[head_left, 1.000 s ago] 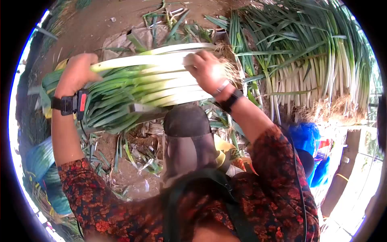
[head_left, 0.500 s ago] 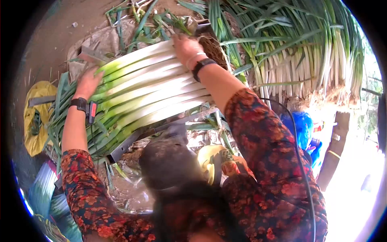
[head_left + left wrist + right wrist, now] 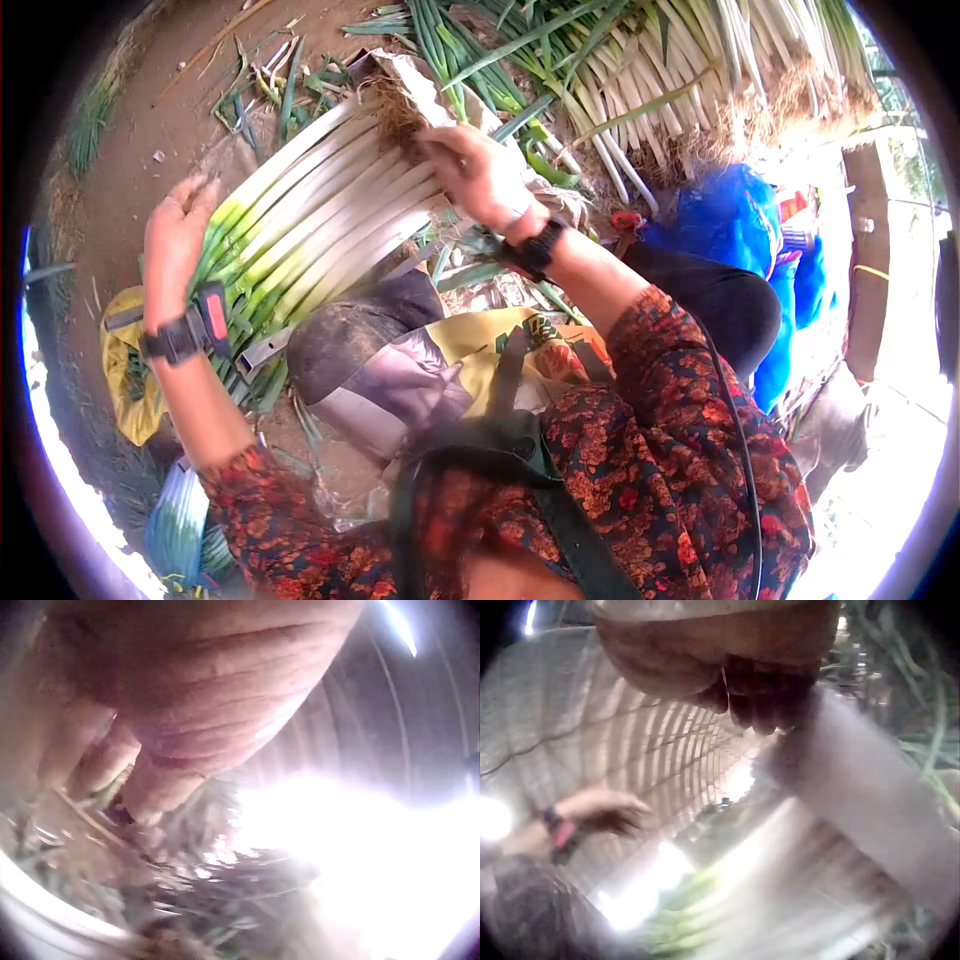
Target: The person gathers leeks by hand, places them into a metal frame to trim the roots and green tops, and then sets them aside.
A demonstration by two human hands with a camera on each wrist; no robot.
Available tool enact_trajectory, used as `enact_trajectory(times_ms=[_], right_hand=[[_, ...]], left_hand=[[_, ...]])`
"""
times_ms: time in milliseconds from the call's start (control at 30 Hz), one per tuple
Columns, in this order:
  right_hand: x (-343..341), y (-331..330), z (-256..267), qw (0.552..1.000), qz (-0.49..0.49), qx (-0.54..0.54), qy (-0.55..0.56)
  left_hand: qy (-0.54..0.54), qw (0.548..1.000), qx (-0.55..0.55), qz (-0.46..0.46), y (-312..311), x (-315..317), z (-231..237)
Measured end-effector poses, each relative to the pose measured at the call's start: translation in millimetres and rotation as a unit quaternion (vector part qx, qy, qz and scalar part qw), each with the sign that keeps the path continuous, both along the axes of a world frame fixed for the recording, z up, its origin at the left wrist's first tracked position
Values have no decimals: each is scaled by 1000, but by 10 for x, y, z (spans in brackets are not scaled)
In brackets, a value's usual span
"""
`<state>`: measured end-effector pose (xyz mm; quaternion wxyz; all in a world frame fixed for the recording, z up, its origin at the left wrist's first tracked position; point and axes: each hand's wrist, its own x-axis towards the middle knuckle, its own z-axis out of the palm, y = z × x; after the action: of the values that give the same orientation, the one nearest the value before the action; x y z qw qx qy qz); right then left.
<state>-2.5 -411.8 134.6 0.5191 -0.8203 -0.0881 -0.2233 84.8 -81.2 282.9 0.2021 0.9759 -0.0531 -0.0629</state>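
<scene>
A row of long green onions [image 3: 310, 195] lies side by side in front of the person, white stalks in the middle, roots [image 3: 398, 108] at the far right end and green leaves at the left. Beside the leafy end is the left hand [image 3: 178, 240], raised, its fingers loosely bent with nothing between them. Near the root end, the right hand [image 3: 475, 175] hovers, blurred, its fingers loosely curled. In the right wrist view the onion stalks [image 3: 765, 877] spread below that hand, and nothing shows in its fingers. A metal bracket [image 3: 262, 350] sticks out under the row.
A large heap of green onions [image 3: 640, 90] lies at the upper right, roots toward the person. A yellow bag [image 3: 130, 370] lies at the left, a blue plastic bag [image 3: 725, 220] at the right. Leaf scraps [image 3: 280, 85] litter the soil beyond the row.
One second ago both hands held an onion over the far side of the row. It then lay in the row under both hands. Now the hands have come off, and the head view has turned.
</scene>
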Motion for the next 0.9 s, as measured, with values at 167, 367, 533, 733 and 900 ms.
enact_trajectory(times_ms=[167,367,533,733,900], right_hand=[[-384,-1121,-1417,923,-234,186,244],[-695,-2522,-2165,807,-400,-167,400],[-634,-3210,-2402,771,-385,-245,444],[-458,-2897,-2560,691,-352,-369,512],[-221,-2928,-2354,713,-230,-375,546]], left_hand=[[-10,941,-293,-169,-1633,-849,403],[125,918,-226,-301,-2563,-1031,-448],[35,929,-228,-290,-2658,-835,-565],[82,941,-193,-266,-2669,-816,-587],[32,941,-204,-268,-2687,-796,-579]])
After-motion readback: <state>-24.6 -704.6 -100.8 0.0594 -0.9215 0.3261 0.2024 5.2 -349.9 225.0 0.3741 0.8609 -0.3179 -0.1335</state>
